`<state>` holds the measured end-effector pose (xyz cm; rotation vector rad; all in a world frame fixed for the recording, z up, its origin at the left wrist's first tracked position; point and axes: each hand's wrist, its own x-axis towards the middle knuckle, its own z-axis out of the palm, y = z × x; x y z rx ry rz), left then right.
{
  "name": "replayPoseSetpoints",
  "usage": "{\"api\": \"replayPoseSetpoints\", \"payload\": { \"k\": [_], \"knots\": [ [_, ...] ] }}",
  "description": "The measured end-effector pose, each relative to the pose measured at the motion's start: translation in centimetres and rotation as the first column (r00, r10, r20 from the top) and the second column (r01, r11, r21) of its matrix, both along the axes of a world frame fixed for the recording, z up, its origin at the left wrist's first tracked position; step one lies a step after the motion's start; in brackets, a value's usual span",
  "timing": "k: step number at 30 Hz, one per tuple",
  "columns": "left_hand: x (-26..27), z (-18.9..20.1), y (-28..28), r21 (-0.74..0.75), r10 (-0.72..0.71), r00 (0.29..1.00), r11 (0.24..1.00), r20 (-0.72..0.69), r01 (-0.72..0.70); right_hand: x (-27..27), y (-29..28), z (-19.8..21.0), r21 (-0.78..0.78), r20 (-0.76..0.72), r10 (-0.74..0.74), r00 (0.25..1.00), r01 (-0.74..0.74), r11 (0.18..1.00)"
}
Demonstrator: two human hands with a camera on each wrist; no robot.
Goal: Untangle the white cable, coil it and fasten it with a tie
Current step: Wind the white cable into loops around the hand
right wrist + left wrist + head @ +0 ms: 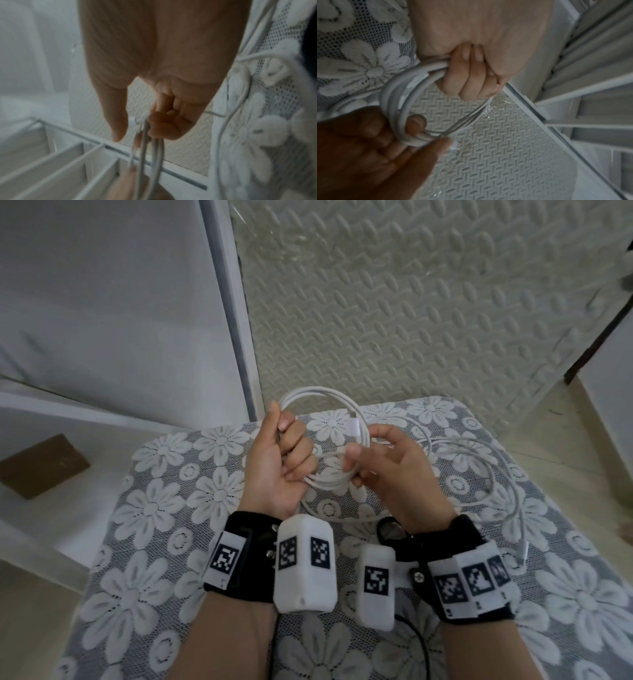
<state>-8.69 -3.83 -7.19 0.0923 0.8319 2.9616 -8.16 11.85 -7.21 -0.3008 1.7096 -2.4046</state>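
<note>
Over the flowered cloth point(171, 491): both hands raised.
Left hand point(281, 460): fist wrapped round the cable point(322, 395) loops.
Right hand point(394, 470): pinching the same coil.
Loose cable: trailing right.

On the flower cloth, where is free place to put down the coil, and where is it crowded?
Free: the left part of the flower cloth, between its left edge and the left hand. Crowded: the right part, where loose loops of the white cable lie beside the right hand.

Both hands raised, left hand point(281, 460) fisted palm-up, right hand point(394, 470) fingers pinched.
</note>
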Motion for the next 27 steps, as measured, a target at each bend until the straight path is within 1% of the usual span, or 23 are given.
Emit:
{"api": "replayPoseSetpoints", "payload": {
  "k": [2,3,6,12,16,18,20,21,22,24,27],
  "knots": [
    [0.0,0.1,0.4,-0.051,0.006,1.000,0.999,0.014,-0.006,0.1,-0.2,-0.2,0.147,-0.094,-0.089,0.992,0.102,0.984],
    [0.0,0.1,0.5,-0.067,0.005,1.000,0.998,0.018,-0.004,0.2,-0.2,-0.2,0.175,-0.133,-0.104,0.986,0.127,0.976],
    [0.0,-0.1,0.4,-0.087,-0.002,1.000,0.996,0.024,0.004,0.3,0.0,-0.1,0.200,-0.197,-0.136,0.971,0.176,0.964],
    [0.0,-0.1,0.7,-0.145,0.015,0.999,0.989,0.036,-0.009,0.2,0.3,-0.2,0.249,-0.272,-0.277,0.922,0.345,0.905],
    [0.1,0.0,0.9,-0.194,0.037,0.998,0.981,0.042,-0.028,0.0,0.4,-0.7,0.309,-0.373,-0.393,0.840,0.512,0.801],
    [0.1,-0.1,1.0,-0.214,0.047,0.998,0.976,0.045,-0.037,-0.1,0.6,-0.8,0.319,-0.442,-0.408,0.799,0.565,0.761],
    [0.1,-0.2,1.0,-0.204,0.052,0.997,0.978,0.053,-0.040,-0.1,0.6,-0.8,0.315,-0.499,-0.396,0.771,0.587,0.746],
    [0.1,-0.2,0.9,-0.187,0.052,0.997,0.982,0.059,-0.040,-0.1,0.6,-0.7,0.305,-0.494,-0.403,0.770,0.588,0.749],
    [0.0,-0.3,0.8,-0.163,0.051,0.997,0.986,0.065,-0.040,-0.1,0.5,-0.7,0.287,-0.459,-0.427,0.779,0.584,0.759],
    [-0.1,-0.4,0.4,-0.102,0.049,0.996,0.994,0.072,-0.041,-0.2,0.5,-0.6,0.217,-0.354,-0.479,0.803,0.569,0.793],
    [-0.1,-0.4,-0.5,-0.051,0.052,0.995,0.998,0.083,-0.047,-0.2,1.2,-0.5,0.170,-0.271,-0.473,0.838,0.525,0.834]
  ]
}}
